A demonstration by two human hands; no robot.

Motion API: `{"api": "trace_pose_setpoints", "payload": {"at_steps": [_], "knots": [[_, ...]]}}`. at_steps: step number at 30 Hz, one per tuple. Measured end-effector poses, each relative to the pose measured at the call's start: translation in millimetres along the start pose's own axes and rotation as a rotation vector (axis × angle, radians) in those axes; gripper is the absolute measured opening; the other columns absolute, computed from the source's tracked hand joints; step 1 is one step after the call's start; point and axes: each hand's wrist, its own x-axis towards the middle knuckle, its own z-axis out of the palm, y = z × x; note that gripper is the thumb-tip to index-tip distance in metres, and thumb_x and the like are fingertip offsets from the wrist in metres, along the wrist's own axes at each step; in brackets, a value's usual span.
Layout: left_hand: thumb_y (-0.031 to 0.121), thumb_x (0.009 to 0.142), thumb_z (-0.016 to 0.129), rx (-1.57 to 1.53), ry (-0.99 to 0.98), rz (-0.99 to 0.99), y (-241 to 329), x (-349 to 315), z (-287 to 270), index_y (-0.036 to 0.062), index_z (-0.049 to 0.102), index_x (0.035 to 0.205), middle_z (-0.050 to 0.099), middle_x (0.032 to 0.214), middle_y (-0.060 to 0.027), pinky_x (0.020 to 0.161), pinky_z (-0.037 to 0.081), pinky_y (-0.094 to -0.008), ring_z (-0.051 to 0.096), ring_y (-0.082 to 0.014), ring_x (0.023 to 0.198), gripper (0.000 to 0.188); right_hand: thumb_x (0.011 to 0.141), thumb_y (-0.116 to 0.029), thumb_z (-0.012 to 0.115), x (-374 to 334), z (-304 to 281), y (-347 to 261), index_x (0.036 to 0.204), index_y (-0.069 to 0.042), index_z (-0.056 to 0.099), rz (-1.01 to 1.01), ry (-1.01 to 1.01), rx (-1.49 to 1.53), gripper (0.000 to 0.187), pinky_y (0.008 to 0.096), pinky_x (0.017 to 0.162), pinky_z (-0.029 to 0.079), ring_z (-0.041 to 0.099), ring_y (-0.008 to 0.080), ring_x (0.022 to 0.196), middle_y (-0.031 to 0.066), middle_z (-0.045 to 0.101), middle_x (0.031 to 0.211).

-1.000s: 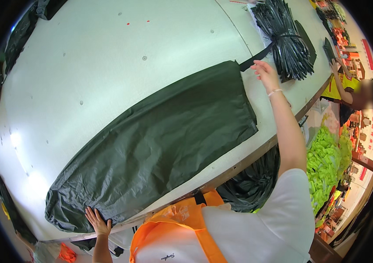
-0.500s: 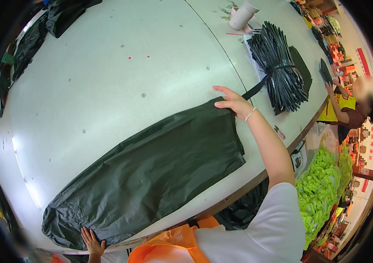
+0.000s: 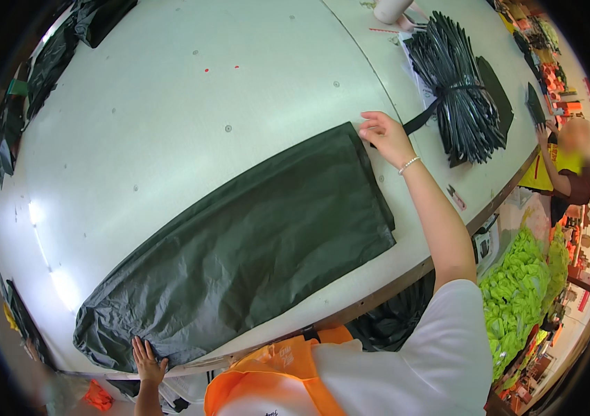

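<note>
Green, faintly shiny fabric [image 3: 239,243] lies beneath the left hand [image 3: 148,365], which rests flat with spread fingers on the crumpled left end, and stretches across the table [image 3: 170,139] to just beside the right hand [image 3: 388,141]. That one is loosely curled at the fabric's upper right corner, next to a black strap [image 3: 423,118], though I cannot tell whether its fingers grip anything. Farther right sit a tied bundle of dark strips [image 3: 458,104] and small snips [image 3: 457,199].

- I saw a white short-sleeved shirt [image 3: 406,374], lower right.
- My feed showed an orange apron [image 3: 284,360], pale-printed, bottom centre.
- I noticed a pale beaded bracelet [image 3: 409,165], centre right.
</note>
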Motion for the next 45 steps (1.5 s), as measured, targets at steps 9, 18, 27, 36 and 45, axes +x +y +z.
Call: {"api": "trace_pose_setpoints", "payload": {"at_steps": [9, 18, 27, 36, 45], "knots": [[0.029, 0.074, 0.065, 0.009, 0.127, -0.045, 19.1, -2.6, -12.4, -0.0008, 0.023, 0.141, 0.014, 0.15, -0.0209, 0.111, 0.013, -0.0497, 0.015, -0.0385, 0.137, 0.084, 0.076, -0.019, 0.072, -56.4, 50.7, -0.1, 0.123, -0.002, 0.049, -0.559, 0.222, -0.497, 0.055, 0.0356, 0.09, 0.043, 0.049, 0.0295, 0.104, 0.0149, 0.05, 0.114], [0.041, 0.082, 0.055, -0.099, 0.479, -0.334, -2.7, -22.8, 26.6, 0.0078, 0.025, 0.143, 0.02, 0.15, -0.0139, 0.109, 0.015, -0.0515, 0.02, -0.034, 0.137, 0.075, 0.082, -0.027, 0.065, 19.7, 57.3, 0.0, 0.098, -0.006, 0.053, -0.342, 0.031, -0.541, 0.029, 0.0416, 0.081, 0.045, 0.054, 0.0386, 0.09, 0.0191, 0.053, 0.102], [-0.01, 0.066, 0.05, -0.04, 0.383, -0.419, -41.4, -51.7, 29.0, 0.0096, 0.032, 0.14, 0.027, 0.148, -0.0082, 0.112, 0.017, -0.0398, 0.025, -0.0239, 0.136, 0.079, 0.084, -0.016, 0.061, -72.4, 100.9, -64.2, 0.115, -0.005, 0.054, -0.84, 0.233, -0.76, 0.034, 0.0418, 0.091, 0.042, 0.049, 0.0356, 0.112, 0.0167, 0.054, 0.116], [-0.006, 0.072, 0.049, 0.132, 0.481, -0.266, -121.5, -41.0, 70.1, 0.0125, 0.033, 0.141, 0.035, 0.144, -0.0063, 0.109, 0.022, -0.0416, 0.035, -0.0224, 0.13, 0.073, 0.077, 0.007, 0.049, -247.4, 162.9, -33.5, 0.139, -0.014, 0.036, -0.765, -0.325, -1.226, 0.067, 0.0441, 0.108, 0.027, 0.035, 0.0296, 0.13, 0.0125, 0.034, 0.143], [-0.002, 0.068, 0.052, -0.134, 0.613, -0.155, -165.7, -5.5, 48.3, 0.0103, 0.068, 0.101, 0.066, 0.105, -0.0079, 0.096, 0.039, -0.0394, 0.059, -0.0247, 0.1, 0.039, 0.078, 0.004, 0.049, -221.3, 204.5, -31.1, 0.125, -0.01, 0.051, -0.791, -0.136, -1.178, 0.049, 0.0373, 0.097, 0.038, 0.05, 0.0253, 0.115, 0.0098, 0.053, 0.125]]}}
